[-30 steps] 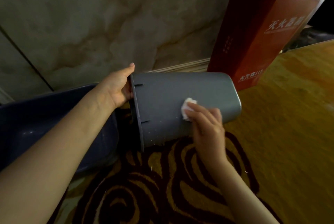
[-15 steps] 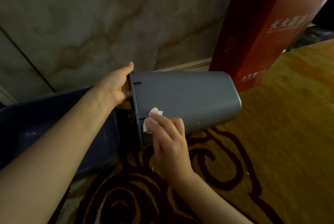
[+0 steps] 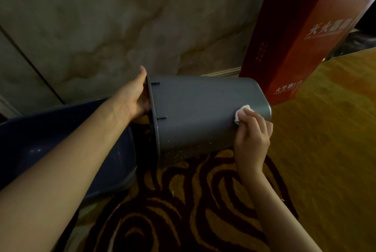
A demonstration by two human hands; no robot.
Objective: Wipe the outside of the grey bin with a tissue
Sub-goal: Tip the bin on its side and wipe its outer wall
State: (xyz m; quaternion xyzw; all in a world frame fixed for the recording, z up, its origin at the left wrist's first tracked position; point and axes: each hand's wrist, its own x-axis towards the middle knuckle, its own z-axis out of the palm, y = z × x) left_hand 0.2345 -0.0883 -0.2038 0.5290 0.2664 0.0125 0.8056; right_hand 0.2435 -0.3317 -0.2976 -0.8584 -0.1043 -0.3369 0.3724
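Observation:
The grey bin [image 3: 199, 109] is held on its side above the carpet, its open mouth turned left and its base pointing right. My left hand [image 3: 135, 97] grips the rim at the mouth, thumb on top. My right hand [image 3: 251, 137] presses a crumpled white tissue [image 3: 241, 113] against the bin's side wall close to the base end. Most of the tissue is hidden under my fingers. Small pale specks dot the lower part of the bin's wall.
A dark blue basin [image 3: 61, 150] sits on the floor at the left, under my left forearm. A tall red box [image 3: 301, 34] stands behind the bin's base against the marble wall [image 3: 122, 17]. A swirl-patterned carpet [image 3: 203, 201] lies below.
My right hand with the tissue slid left to the bin's rim, then swept right along the wall to the base end. My left hand kept its grip on the rim.

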